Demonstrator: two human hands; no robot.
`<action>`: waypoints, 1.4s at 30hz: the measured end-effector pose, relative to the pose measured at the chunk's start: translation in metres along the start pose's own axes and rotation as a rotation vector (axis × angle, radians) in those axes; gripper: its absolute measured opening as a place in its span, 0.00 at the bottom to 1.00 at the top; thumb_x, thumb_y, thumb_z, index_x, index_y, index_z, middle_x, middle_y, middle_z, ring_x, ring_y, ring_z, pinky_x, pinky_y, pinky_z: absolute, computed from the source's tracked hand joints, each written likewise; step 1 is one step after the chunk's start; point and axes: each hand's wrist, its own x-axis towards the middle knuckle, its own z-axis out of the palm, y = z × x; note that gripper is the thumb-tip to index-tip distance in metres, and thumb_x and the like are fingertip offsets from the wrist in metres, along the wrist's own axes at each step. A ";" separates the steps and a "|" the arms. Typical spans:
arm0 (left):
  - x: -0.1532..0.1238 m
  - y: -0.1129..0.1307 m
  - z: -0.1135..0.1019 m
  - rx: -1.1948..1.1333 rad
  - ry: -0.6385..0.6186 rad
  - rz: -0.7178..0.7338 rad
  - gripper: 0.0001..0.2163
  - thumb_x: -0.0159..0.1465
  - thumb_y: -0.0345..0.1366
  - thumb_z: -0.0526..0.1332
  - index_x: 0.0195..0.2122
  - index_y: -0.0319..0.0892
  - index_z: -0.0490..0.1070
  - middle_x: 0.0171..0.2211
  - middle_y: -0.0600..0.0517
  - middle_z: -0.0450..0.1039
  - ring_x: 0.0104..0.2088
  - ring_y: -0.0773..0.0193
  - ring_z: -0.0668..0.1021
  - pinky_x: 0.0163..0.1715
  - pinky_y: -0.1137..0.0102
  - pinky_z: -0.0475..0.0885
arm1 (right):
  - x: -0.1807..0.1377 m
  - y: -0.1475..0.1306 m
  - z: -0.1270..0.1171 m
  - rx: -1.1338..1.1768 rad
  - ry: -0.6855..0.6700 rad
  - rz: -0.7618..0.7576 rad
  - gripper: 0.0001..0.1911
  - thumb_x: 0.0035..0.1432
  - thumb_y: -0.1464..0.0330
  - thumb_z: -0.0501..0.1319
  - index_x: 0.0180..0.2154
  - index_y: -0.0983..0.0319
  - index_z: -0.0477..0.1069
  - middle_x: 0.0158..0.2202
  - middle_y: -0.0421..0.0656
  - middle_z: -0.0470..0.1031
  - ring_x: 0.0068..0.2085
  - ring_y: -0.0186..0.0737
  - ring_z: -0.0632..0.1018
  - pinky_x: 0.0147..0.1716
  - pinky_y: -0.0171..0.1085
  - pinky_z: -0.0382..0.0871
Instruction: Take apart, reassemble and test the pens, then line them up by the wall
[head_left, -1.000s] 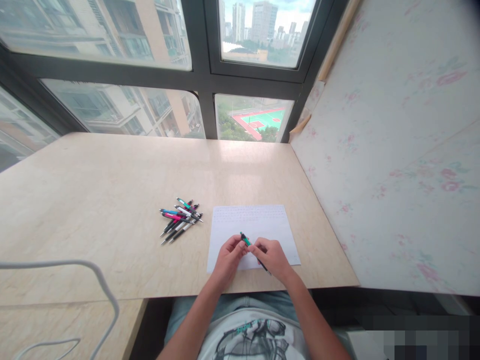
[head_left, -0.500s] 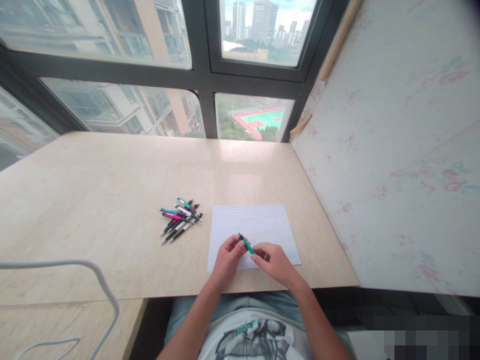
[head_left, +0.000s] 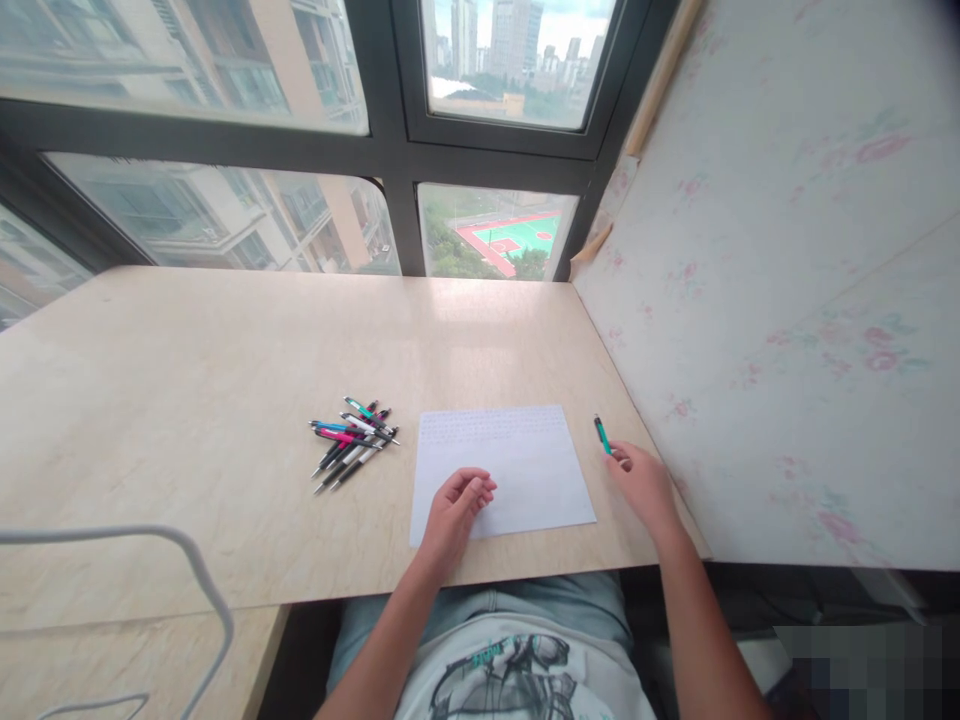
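My right hand is out to the right of the paper, its fingertips pinching one end of a green pen. The pen's dark end points away from me, over the bare tabletop near the wall. Over the lower part of a white sheet of paper is my left hand, fingers loosely curved and slightly apart, with nothing visible in them. Rows of handwriting run across the top of the sheet. To the left of the paper lies a crossed pile of pens in pink, blue, green, white and black.
A pale stone-patterned tabletop reaches back to a dark-framed window. Flowered wallpaper covers the wall on the right. A grey-white cable loops over the table's left front.
My right hand has carried the green pen rightward, off the paper and away from my left hand. My left hand has let go of the pen and stays over the sheet.
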 end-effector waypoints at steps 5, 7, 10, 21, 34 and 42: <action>0.001 -0.001 -0.001 -0.001 0.010 -0.005 0.11 0.58 0.41 0.66 0.37 0.39 0.76 0.34 0.47 0.76 0.33 0.64 0.75 0.37 0.69 0.69 | 0.015 0.022 -0.025 -0.487 0.086 0.111 0.14 0.60 0.65 0.55 0.41 0.63 0.76 0.37 0.49 0.77 0.34 0.42 0.76 0.30 0.35 0.65; 0.001 -0.002 -0.002 -0.010 0.005 -0.007 0.10 0.58 0.40 0.66 0.37 0.40 0.76 0.34 0.47 0.76 0.33 0.64 0.75 0.38 0.70 0.69 | 0.016 0.021 -0.023 -0.595 0.112 0.129 0.15 0.62 0.65 0.54 0.42 0.63 0.76 0.37 0.49 0.76 0.34 0.43 0.76 0.31 0.36 0.65; 0.002 -0.003 -0.002 -0.033 0.000 -0.011 0.09 0.59 0.38 0.66 0.37 0.40 0.76 0.33 0.48 0.76 0.33 0.66 0.74 0.38 0.71 0.69 | 0.014 0.017 -0.019 -0.666 0.123 0.164 0.16 0.63 0.63 0.54 0.43 0.62 0.77 0.39 0.50 0.76 0.35 0.45 0.77 0.32 0.38 0.65; 0.002 -0.001 -0.002 -0.047 0.003 -0.033 0.08 0.59 0.38 0.66 0.37 0.40 0.76 0.34 0.48 0.76 0.33 0.66 0.75 0.38 0.71 0.69 | 0.000 0.023 -0.012 -0.549 0.232 0.322 0.16 0.62 0.64 0.54 0.45 0.58 0.77 0.44 0.51 0.75 0.37 0.46 0.77 0.33 0.40 0.66; 0.003 -0.002 -0.003 -0.056 0.000 -0.045 0.09 0.57 0.38 0.67 0.36 0.40 0.76 0.33 0.48 0.76 0.32 0.66 0.75 0.37 0.71 0.69 | -0.001 0.025 0.006 -0.472 0.406 0.377 0.18 0.62 0.65 0.53 0.47 0.59 0.77 0.40 0.53 0.78 0.35 0.49 0.77 0.30 0.41 0.64; 0.002 -0.001 -0.002 -0.052 0.001 -0.034 0.09 0.58 0.39 0.67 0.36 0.39 0.76 0.33 0.47 0.75 0.32 0.66 0.74 0.36 0.71 0.69 | 0.002 0.028 0.009 -0.430 0.467 0.457 0.18 0.61 0.62 0.53 0.46 0.58 0.77 0.36 0.54 0.79 0.33 0.53 0.78 0.29 0.43 0.64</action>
